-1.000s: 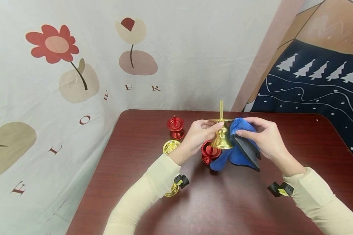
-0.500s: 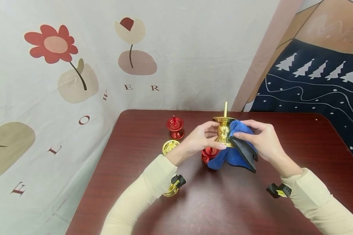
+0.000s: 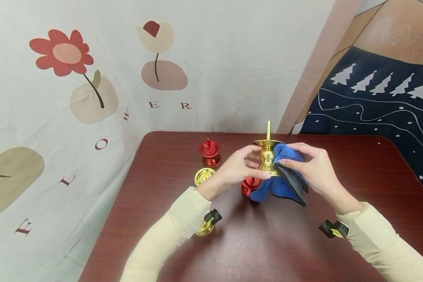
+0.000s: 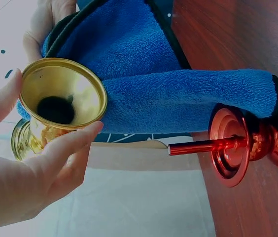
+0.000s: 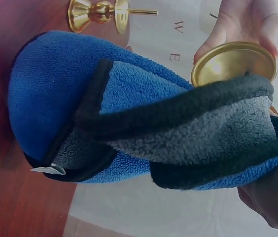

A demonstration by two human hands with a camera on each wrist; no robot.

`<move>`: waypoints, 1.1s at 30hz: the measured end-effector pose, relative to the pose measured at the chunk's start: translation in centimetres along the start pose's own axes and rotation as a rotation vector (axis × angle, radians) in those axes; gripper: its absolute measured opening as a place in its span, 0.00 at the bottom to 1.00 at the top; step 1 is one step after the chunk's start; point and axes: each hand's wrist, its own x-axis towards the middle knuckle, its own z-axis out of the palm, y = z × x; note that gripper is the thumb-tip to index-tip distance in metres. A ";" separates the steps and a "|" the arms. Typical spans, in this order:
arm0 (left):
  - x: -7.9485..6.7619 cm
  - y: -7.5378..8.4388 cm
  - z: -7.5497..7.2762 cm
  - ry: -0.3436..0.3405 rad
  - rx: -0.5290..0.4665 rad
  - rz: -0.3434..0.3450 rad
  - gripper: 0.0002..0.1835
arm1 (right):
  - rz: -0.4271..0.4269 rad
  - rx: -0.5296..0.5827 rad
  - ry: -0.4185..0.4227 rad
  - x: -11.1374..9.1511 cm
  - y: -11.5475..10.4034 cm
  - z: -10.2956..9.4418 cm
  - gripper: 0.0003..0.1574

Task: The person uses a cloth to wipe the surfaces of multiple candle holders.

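My left hand (image 3: 237, 166) grips a shiny gold candle holder (image 3: 267, 154) by its sides, raised over the table with its spike pointing up. In the left wrist view the hollow underside of its base (image 4: 62, 94) faces the camera, thumb and fingers on either side of the rim. My right hand (image 3: 311, 166) pinches a folded blue cloth (image 3: 285, 152) with a grey back and black edging. The cloth lies against the right side of the gold holder, and its loose end hangs down in front of a red candle holder (image 3: 249, 187).
Another red candle holder (image 3: 210, 150) stands at the back left of the dark red wooden table (image 3: 268, 243). Two more gold candle holders stand on the left: one (image 3: 203, 175) behind my left forearm, one (image 3: 205, 229) partly under it. Printed curtains hang behind the table.
My left hand has changed its hold, with the thumb moving from near the holder's top dish down to its base. Hands, holder and cloth have otherwise shifted only slightly.
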 end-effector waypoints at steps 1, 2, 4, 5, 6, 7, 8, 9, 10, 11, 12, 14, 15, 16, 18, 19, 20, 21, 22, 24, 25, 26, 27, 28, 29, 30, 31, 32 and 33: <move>0.0 0.0 0.0 -0.001 -0.010 -0.006 0.36 | 0.004 -0.004 0.000 0.0 0.0 0.0 0.25; 0.0 0.0 0.0 -0.003 -0.021 -0.012 0.36 | 0.005 -0.002 0.001 0.0 0.0 0.0 0.25; -0.1 0.0 0.0 -0.007 -0.047 -0.023 0.36 | -0.007 0.008 0.006 0.0 0.0 -0.1 0.26; -0.1 0.0 0.0 -0.009 -0.057 -0.027 0.36 | -0.018 0.011 0.010 0.0 0.0 -0.1 0.26; -0.1 0.0 0.0 -0.010 -0.071 -0.033 0.36 | -0.030 0.015 0.014 0.0 0.0 0.0 0.26; -0.1 0.0 0.0 -0.010 -0.079 -0.038 0.36 | -0.042 0.023 0.017 0.0 0.0 0.0 0.26; -0.1 0.0 0.0 -0.010 -0.085 -0.042 0.36 | -0.055 0.036 0.018 0.0 0.1 0.0 0.25; -0.1 -0.1 0.0 -0.010 -0.088 -0.046 0.36 | -0.065 0.046 0.020 0.0 0.1 0.0 0.25; -0.1 -0.1 0.0 -0.009 -0.090 -0.051 0.36 | -0.073 0.057 0.022 0.0 0.1 0.0 0.25; -0.1 -0.2 -0.1 -0.009 -0.094 -0.054 0.35 | -0.079 0.060 0.025 0.0 0.1 0.1 0.24; -0.1 -0.2 -0.1 -0.008 -0.095 -0.058 0.35 | -0.083 0.065 0.026 0.0 0.1 0.1 0.24; -0.1 -0.2 -0.1 -0.006 -0.092 -0.058 0.35 | -0.090 0.070 0.031 0.0 0.1 0.2 0.23; -0.1 -0.2 -0.1 -0.007 -0.090 -0.055 0.35 | -0.092 0.069 0.035 0.1 0.1 0.2 0.22; -0.1 -0.2 -0.1 -0.006 -0.088 -0.051 0.35 | -0.094 0.068 0.036 0.1 0.2 0.2 0.21; -0.1 -0.2 -0.1 -0.006 -0.078 -0.038 0.36 | -0.092 0.069 0.033 0.1 0.2 0.3 0.21; -0.1 -0.2 -0.1 -0.007 -0.073 -0.031 0.36 | -0.088 0.073 0.031 0.2 0.3 0.3 0.21; -0.1 -0.3 -0.1 -0.010 -0.071 -0.023 0.36 | -0.081 0.077 0.027 0.2 0.3 0.3 0.21; -0.1 -0.3 -0.1 -0.012 -0.064 -0.016 0.36 | -0.075 0.078 0.022 0.3 0.4 0.3 0.22; -0.1 -0.3 -0.1 -0.016 -0.057 -0.010 0.36 | -0.067 0.082 0.016 0.3 0.4 0.3 0.22; 0.0 -0.4 -0.3 -0.028 -0.055 0.006 0.35 | -0.047 0.090 0.003 0.4 0.5 0.3 0.24; 0.0 -0.5 -0.3 -0.037 -0.062 0.015 0.35 | -0.036 0.097 -0.003 0.4 0.6 0.3 0.24; -0.1 -0.5 -0.4 -0.048 -0.072 0.024 0.35 | -0.022 0.113 -0.011 0.5 0.6 0.3 0.24; -0.1 -0.6 -0.5 -0.060 -0.085 0.034 0.35 | -0.009 0.130 -0.020 0.5 0.7 0.2 0.24; -0.1 -0.7 -0.5 -0.075 -0.104 0.044 0.35 | 0.007 0.154 -0.030 0.5 0.8 0.2 0.24; -0.1 -0.8 -0.6 -0.090 -0.127 0.053 0.35 | 0.022 0.180 -0.040 0.6 0.8 0.2 0.24; -0.1 -0.9 -0.7 -0.104 -0.147 0.061 0.35 | 0.036 0.198 -0.047 0.6 0.9 0.2 0.24; -0.1 -0.9 -0.7 -0.117 -0.166 0.065 0.35 | 0.047 0.224 -0.055 0.6 0.9 0.2 0.24; -0.2 -1.0 -0.8 -0.129 -0.184 0.070 0.34 | 0.058 0.248 -0.062 0.7 1.0 0.2 0.24; -0.2 -1.0 -0.8 -0.135 -0.201 0.071 0.34 | 0.062 0.261 -0.065 0.7 1.0 0.2 0.23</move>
